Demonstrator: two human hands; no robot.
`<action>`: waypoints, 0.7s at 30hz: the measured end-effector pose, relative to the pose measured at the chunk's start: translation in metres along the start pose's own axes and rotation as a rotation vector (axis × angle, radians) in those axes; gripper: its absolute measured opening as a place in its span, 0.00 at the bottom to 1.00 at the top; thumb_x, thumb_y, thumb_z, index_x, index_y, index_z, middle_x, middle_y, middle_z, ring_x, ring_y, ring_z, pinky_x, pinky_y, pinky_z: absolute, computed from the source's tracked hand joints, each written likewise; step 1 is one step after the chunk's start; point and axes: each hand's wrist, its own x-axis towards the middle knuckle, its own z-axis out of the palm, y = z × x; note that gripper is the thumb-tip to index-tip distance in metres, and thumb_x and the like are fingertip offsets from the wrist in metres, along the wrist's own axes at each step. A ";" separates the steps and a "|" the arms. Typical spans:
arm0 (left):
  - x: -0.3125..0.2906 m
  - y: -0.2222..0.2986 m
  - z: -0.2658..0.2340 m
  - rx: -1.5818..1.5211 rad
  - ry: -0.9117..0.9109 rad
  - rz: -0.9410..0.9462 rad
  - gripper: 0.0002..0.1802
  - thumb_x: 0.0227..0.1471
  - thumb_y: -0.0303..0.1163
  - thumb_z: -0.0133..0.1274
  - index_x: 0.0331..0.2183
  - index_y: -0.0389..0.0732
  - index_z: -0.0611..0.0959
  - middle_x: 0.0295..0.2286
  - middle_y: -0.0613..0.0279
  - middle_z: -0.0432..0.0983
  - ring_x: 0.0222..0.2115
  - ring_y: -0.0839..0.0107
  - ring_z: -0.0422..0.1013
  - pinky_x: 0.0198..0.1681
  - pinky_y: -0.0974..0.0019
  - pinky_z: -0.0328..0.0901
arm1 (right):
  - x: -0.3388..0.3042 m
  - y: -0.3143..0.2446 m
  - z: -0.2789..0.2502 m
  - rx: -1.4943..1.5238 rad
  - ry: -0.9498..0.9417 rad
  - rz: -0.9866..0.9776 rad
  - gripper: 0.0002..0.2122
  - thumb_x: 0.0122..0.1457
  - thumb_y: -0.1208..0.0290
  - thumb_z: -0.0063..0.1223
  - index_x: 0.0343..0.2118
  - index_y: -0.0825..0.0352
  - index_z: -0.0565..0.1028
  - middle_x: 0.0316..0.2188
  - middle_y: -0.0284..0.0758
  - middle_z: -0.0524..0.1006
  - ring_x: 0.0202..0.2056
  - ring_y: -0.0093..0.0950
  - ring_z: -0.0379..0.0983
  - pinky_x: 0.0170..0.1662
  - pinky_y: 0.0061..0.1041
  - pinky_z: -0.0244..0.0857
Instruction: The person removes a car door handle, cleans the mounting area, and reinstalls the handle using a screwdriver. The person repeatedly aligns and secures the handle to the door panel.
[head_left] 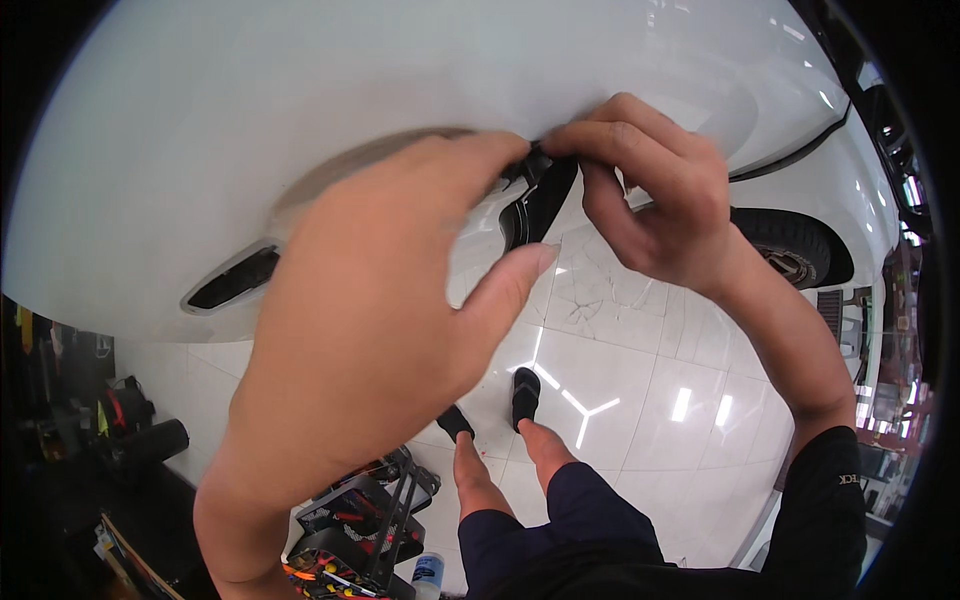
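Note:
A white car's body panel [440,60] fills the upper part of the view. A black curved piece [545,205] with a glossy edge sticks out from it between my hands; its exact kind I cannot tell. My right hand [655,190] is closed at the upper end of this piece, its fingers bent in a pinch. My left hand [370,290] reaches across from the left with fingers stretched out and thumb well apart. Its fingertips meet the piece's upper end, and the thumb overlaps its lower end. A shaded hollow in the panel is partly hidden behind my left hand.
Left of my hands is a black opening with a pale rim [232,280] in the bodywork. A car wheel [790,245] is at the right. By my feet on the tiled floor [610,350] stand a tool caddy [365,530] and a blue-labelled bottle [428,572]. Dark equipment [150,440] lies farther left.

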 end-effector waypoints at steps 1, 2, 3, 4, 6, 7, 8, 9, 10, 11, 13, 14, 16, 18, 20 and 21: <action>0.003 0.005 -0.002 0.031 -0.041 -0.025 0.24 0.50 0.31 0.67 0.49 0.34 0.83 0.39 0.52 0.83 0.40 0.62 0.78 0.45 0.61 0.70 | 0.001 0.000 0.000 0.012 0.006 0.023 0.15 0.49 0.88 0.57 0.41 0.66 0.80 0.31 0.35 0.78 0.26 0.32 0.78 0.27 0.29 0.71; 0.008 0.010 -0.005 0.062 -0.083 -0.048 0.24 0.50 0.30 0.66 0.49 0.33 0.82 0.38 0.51 0.83 0.39 0.61 0.78 0.45 0.61 0.70 | 0.002 -0.001 -0.001 0.024 0.012 0.048 0.15 0.50 0.88 0.56 0.40 0.66 0.80 0.31 0.35 0.78 0.26 0.32 0.78 0.27 0.29 0.71; 0.013 0.012 -0.006 0.058 -0.098 -0.063 0.24 0.51 0.30 0.66 0.49 0.33 0.82 0.38 0.49 0.82 0.39 0.58 0.78 0.45 0.60 0.70 | 0.001 -0.002 -0.001 0.055 0.011 0.088 0.15 0.51 0.88 0.56 0.41 0.67 0.80 0.31 0.35 0.78 0.26 0.32 0.78 0.27 0.28 0.71; 0.018 0.011 -0.005 0.054 -0.113 -0.077 0.23 0.51 0.30 0.65 0.49 0.33 0.82 0.38 0.48 0.82 0.39 0.56 0.78 0.45 0.59 0.70 | -0.001 -0.003 -0.002 0.086 0.009 0.129 0.14 0.51 0.88 0.56 0.41 0.67 0.80 0.31 0.36 0.78 0.26 0.32 0.78 0.27 0.28 0.71; 0.017 0.016 -0.004 0.088 -0.142 -0.104 0.23 0.52 0.30 0.64 0.48 0.33 0.81 0.38 0.45 0.81 0.39 0.51 0.78 0.45 0.57 0.70 | -0.008 -0.007 -0.003 0.146 0.034 0.167 0.15 0.51 0.88 0.55 0.41 0.68 0.80 0.32 0.37 0.78 0.27 0.31 0.78 0.28 0.26 0.70; 0.016 0.020 -0.004 0.120 -0.155 -0.117 0.22 0.52 0.30 0.64 0.48 0.33 0.80 0.37 0.45 0.81 0.39 0.48 0.78 0.45 0.56 0.71 | -0.012 -0.008 -0.005 0.156 0.050 0.185 0.15 0.51 0.88 0.55 0.41 0.68 0.80 0.32 0.37 0.79 0.27 0.31 0.77 0.28 0.26 0.70; 0.021 0.023 -0.004 0.153 -0.172 -0.127 0.22 0.53 0.30 0.64 0.49 0.33 0.80 0.37 0.44 0.81 0.39 0.46 0.77 0.45 0.55 0.71 | -0.014 -0.004 -0.009 0.164 0.070 0.205 0.14 0.51 0.88 0.55 0.41 0.69 0.80 0.33 0.37 0.79 0.27 0.31 0.77 0.28 0.26 0.70; 0.026 0.025 -0.005 0.159 -0.172 -0.121 0.22 0.53 0.30 0.63 0.49 0.34 0.79 0.38 0.44 0.81 0.40 0.44 0.77 0.45 0.54 0.71 | -0.015 0.000 -0.012 0.172 0.089 0.223 0.14 0.51 0.88 0.55 0.41 0.69 0.80 0.33 0.38 0.79 0.27 0.30 0.77 0.28 0.25 0.70; 0.030 0.026 -0.007 0.165 -0.171 -0.115 0.23 0.53 0.30 0.63 0.50 0.34 0.79 0.38 0.43 0.81 0.40 0.43 0.77 0.45 0.54 0.71 | -0.015 0.005 -0.012 0.166 0.097 0.221 0.15 0.51 0.88 0.56 0.42 0.69 0.80 0.34 0.37 0.80 0.27 0.30 0.77 0.28 0.25 0.70; 0.029 0.026 -0.007 0.171 -0.181 -0.115 0.23 0.53 0.29 0.63 0.50 0.34 0.78 0.38 0.43 0.81 0.41 0.42 0.77 0.45 0.53 0.71 | -0.019 0.007 -0.008 0.166 0.105 0.228 0.15 0.51 0.87 0.57 0.43 0.69 0.80 0.34 0.37 0.80 0.27 0.29 0.77 0.28 0.25 0.70; 0.024 0.029 -0.009 0.205 -0.170 -0.135 0.24 0.52 0.28 0.64 0.50 0.35 0.78 0.39 0.44 0.81 0.40 0.43 0.77 0.44 0.53 0.71 | -0.025 0.005 -0.001 0.199 0.118 0.275 0.16 0.51 0.86 0.59 0.45 0.68 0.79 0.35 0.37 0.80 0.27 0.28 0.77 0.27 0.24 0.69; 0.022 0.032 -0.009 0.222 -0.168 -0.145 0.24 0.52 0.27 0.65 0.50 0.35 0.78 0.40 0.45 0.81 0.40 0.44 0.77 0.43 0.53 0.71 | -0.028 -0.001 0.003 0.232 0.125 0.319 0.17 0.51 0.85 0.61 0.46 0.68 0.79 0.35 0.37 0.80 0.27 0.27 0.77 0.27 0.23 0.69; 0.021 0.034 -0.008 0.282 -0.166 -0.194 0.25 0.50 0.25 0.65 0.51 0.36 0.78 0.40 0.48 0.81 0.39 0.46 0.78 0.41 0.54 0.71 | -0.032 -0.010 0.014 0.306 0.156 0.385 0.21 0.51 0.81 0.66 0.50 0.66 0.77 0.36 0.36 0.80 0.26 0.25 0.78 0.25 0.22 0.68; 0.022 0.035 -0.011 0.386 -0.174 -0.176 0.25 0.50 0.24 0.65 0.51 0.37 0.79 0.39 0.50 0.81 0.37 0.48 0.78 0.39 0.55 0.71 | -0.033 -0.016 0.023 0.350 0.214 0.429 0.21 0.51 0.80 0.66 0.50 0.66 0.77 0.37 0.36 0.80 0.26 0.24 0.78 0.24 0.21 0.68; 0.025 0.035 -0.018 0.528 -0.202 -0.089 0.26 0.49 0.23 0.65 0.51 0.39 0.79 0.38 0.53 0.80 0.35 0.50 0.78 0.38 0.56 0.71 | -0.032 -0.018 0.031 0.387 0.275 0.446 0.21 0.52 0.81 0.66 0.51 0.67 0.77 0.36 0.37 0.80 0.25 0.23 0.77 0.24 0.20 0.68; 0.024 0.035 -0.016 0.542 -0.200 -0.101 0.26 0.49 0.24 0.64 0.51 0.40 0.79 0.38 0.55 0.80 0.32 0.52 0.78 0.35 0.57 0.71 | -0.031 -0.018 0.035 0.401 0.300 0.444 0.20 0.52 0.81 0.65 0.50 0.67 0.77 0.36 0.37 0.80 0.26 0.23 0.77 0.24 0.20 0.68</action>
